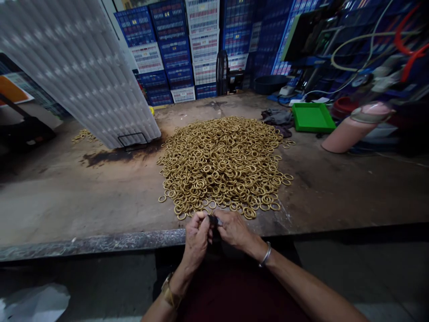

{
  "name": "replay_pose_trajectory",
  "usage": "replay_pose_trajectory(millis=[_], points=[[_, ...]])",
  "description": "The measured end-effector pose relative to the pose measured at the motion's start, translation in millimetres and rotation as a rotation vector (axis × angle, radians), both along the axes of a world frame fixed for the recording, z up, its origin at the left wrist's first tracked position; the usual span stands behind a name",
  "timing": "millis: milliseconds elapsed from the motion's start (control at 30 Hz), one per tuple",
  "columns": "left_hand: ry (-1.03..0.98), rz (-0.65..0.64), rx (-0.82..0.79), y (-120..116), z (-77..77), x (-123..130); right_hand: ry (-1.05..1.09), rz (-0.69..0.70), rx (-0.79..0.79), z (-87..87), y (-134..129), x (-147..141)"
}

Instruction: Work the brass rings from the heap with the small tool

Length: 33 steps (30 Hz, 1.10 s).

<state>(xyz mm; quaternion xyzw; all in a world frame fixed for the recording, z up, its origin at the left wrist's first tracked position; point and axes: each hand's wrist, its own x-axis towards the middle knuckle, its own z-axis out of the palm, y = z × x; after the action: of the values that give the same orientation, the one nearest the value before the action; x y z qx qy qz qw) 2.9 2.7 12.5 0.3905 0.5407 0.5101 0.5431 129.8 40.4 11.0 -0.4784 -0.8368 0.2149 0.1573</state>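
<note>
Stacked blue and white crates (205, 44) line the back of a workroom at 12 o'clock, beyond a stained worktop (335, 188) bearing a broad pile of brass-coloured rings (221, 165), the centre of this clock. At 6 o'clock, by the worktop's near edge (100, 243), a person's left hand (196, 237) and right hand (236, 230) meet just in front of the rings, the fingers of both pinched together on a small dark item (212, 219) too small to identify. A metal bangle (265, 256) circles the right wrist.

The pile's front rings lie close to that near edge, leaving the hands a narrow strip of surface. Wider room spreads at 8 and 4 o'clock, while a tall white ribbed stack (90, 71) closes off 10 o'clock, with a smaller scatter of rings (83, 135) at its left. A green tray (313, 117) sits at 2 o'clock, dark cloth (277, 117) just beside it, and a pink cylinder (348, 132) stands tilted in view between 2 and 3.
</note>
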Motion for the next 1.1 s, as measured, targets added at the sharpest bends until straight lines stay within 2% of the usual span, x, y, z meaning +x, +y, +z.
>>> replay_pose_trajectory(millis=[133,233,400,567,667,767,967,1100], points=[[-0.025,0.014,-0.033,-3.8,-1.1,-1.0,-0.113,-0.018,-0.037,0.1,1.6,-2.1],[-0.114,-0.008,-0.074,-10.9,-0.7,-3.2,-0.203,-0.085,-0.045,-3.0,8.8,-2.1],[-0.482,-0.066,-0.178,-20.6,3.0,-11.8,-0.205,-0.175,0.042,-6.9,23.4,-4.8],[-0.695,0.012,-0.28,-19.1,0.8,-20.8,-0.187,-0.157,0.073,-4.3,28.8,-25.0],[-0.732,0.061,-0.32,-17.8,-1.8,-23.1,-0.276,-0.179,0.065,-2.4,33.4,-37.4],[-0.761,0.057,-0.321,-17.0,-3.4,-24.8,-0.333,-0.189,0.052,-2.0,38.3,-42.8],[-0.827,0.049,-0.31,-14.9,-5.3,-27.4,-0.328,-0.193,0.052,-1.4,40.7,-36.5],[-0.773,0.023,-0.267,-11.0,-3.5,-26.5,-0.345,-0.184,0.047,-0.2,40.4,-28.9]])
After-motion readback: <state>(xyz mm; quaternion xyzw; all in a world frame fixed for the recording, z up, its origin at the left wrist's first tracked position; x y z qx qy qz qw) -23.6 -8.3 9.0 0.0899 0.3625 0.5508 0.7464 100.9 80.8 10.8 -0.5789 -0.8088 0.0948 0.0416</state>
